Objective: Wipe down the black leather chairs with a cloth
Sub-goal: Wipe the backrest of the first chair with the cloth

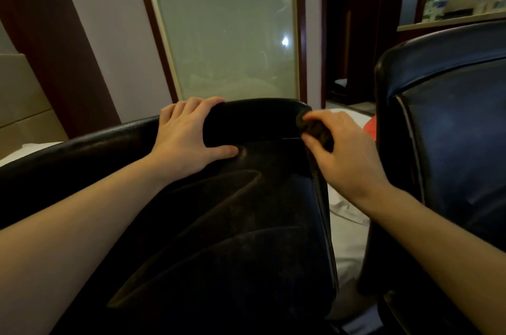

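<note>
A black leather chair fills the lower middle of the head view, its creased backrest facing me. My left hand grips the top edge of the backrest, fingers curled over the far side and thumb pressed into the leather. My right hand holds a small dark bunched cloth against the backrest's upper right corner. A second black leather chair stands close on the right.
A frosted glass panel in a dark wooden frame stands behind the chairs. White fabric lies in the gap between the two chairs. A counter with boxes is at the far right. Cardboard boxes sit at the left.
</note>
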Demonstrator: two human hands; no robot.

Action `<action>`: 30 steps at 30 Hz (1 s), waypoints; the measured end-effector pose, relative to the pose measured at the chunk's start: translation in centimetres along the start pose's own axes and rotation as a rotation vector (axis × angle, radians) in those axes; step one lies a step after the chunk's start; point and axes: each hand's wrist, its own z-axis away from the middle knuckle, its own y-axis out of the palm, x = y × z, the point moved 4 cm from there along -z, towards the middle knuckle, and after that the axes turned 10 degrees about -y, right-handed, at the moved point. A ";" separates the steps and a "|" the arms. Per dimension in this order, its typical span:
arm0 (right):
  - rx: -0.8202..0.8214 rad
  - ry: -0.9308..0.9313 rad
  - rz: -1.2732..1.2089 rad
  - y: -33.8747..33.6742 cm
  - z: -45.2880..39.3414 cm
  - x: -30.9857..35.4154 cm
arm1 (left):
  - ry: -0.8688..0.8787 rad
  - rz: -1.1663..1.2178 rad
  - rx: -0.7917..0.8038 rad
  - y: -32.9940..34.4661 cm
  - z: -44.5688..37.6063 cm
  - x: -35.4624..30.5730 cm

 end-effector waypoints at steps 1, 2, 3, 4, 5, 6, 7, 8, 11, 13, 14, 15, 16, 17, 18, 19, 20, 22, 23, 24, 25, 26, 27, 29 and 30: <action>-0.003 -0.020 0.030 0.2 -0.7 0.2 | 0.002 0.002 0.001 0.0 0.0 0.0; 0.009 -0.028 0.068 0.7 -1.1 0.3 | 0.001 0.003 0.005 0.0 0.0 0.0; 0.024 -0.031 0.101 1.2 -1.0 0.3 | -0.002 0.005 0.008 0.0 0.0 0.0; 0.037 -0.034 0.122 1.8 -0.5 0.3 | -0.002 0.006 0.009 0.1 0.0 0.0; 0.047 -0.040 0.135 2.2 0.2 0.3 | -0.002 0.005 0.008 0.1 -0.1 0.0; 0.057 -0.043 0.143 2.4 1.2 0.2 | -0.002 0.004 0.007 0.1 -0.1 0.0; 0.068 -0.044 0.151 2.5 2.2 0.1 | -0.003 0.002 0.006 0.2 -0.1 0.0; 0.085 -0.040 0.161 2.7 3.3 0.0 | -0.003 0.002 0.003 0.2 -0.1 0.0; 0.129 0.003 0.174 2.6 4.7 -0.2 | -0.011 -0.003 0.006 0.1 0.0 0.0; 0.100 -0.013 0.117 2.0 3.4 0.3 | -0.010 0.001 0.005 0.1 0.0 0.0; 0.083 -0.040 0.079 1.8 2.4 0.9 | -0.008 0.003 0.008 0.1 0.0 0.0; 0.076 -0.079 0.055 1.8 1.2 1.7 | -0.007 0.003 0.009 0.1 0.0 0.0; 0.090 -0.126 0.057 2.1 0.1 2.5 | -0.007 0.001 0.007 0.1 0.0 0.1; 0.121 -0.171 0.088 2.6 -0.5 3.3 | -0.011 0.000 0.007 0.1 -0.1 0.1; 0.154 -0.200 0.137 3.0 -0.7 3.7 | -0.015 -0.001 0.009 0.1 -0.1 0.2; 0.173 -0.215 0.193 3.1 -0.6 3.6 | -0.015 0.001 0.007 0.1 -0.1 0.2; 0.177 -0.212 0.244 2.9 -0.4 3.1 | -0.013 0.003 0.003 0.1 -0.1 0.2; 0.166 -0.148 0.304 1.8 -0.1 1.5 | -0.007 0.004 0.001 0.2 -0.2 0.1; 0.171 -0.106 0.304 1.4 0.0 0.9 | -0.004 0.002 -0.003 0.3 -0.2 0.0; 0.181 -0.083 0.297 1.3 -0.1 0.6 | -0.004 -0.002 -0.008 0.3 -0.1 0.0; 0.187 -0.076 0.294 1.3 -0.3 0.6 | -0.003 -0.007 -0.011 0.3 -0.1 0.0; 0.186 -0.079 0.278 1.4 -0.6 1.1 | -0.003 -0.010 -0.010 0.3 -0.2 0.0; 0.179 -0.090 0.239 1.6 -0.9 1.9 | -0.004 -0.011 -0.006 0.2 -0.2 0.1; 0.169 -0.122 0.143 2.5 -1.3 4.1 | -0.007 -0.009 -0.005 0.2 -0.2 0.2; 0.168 -0.131 0.116 2.8 -1.3 4.9 | -0.007 -0.009 -0.004 0.2 -0.2 0.2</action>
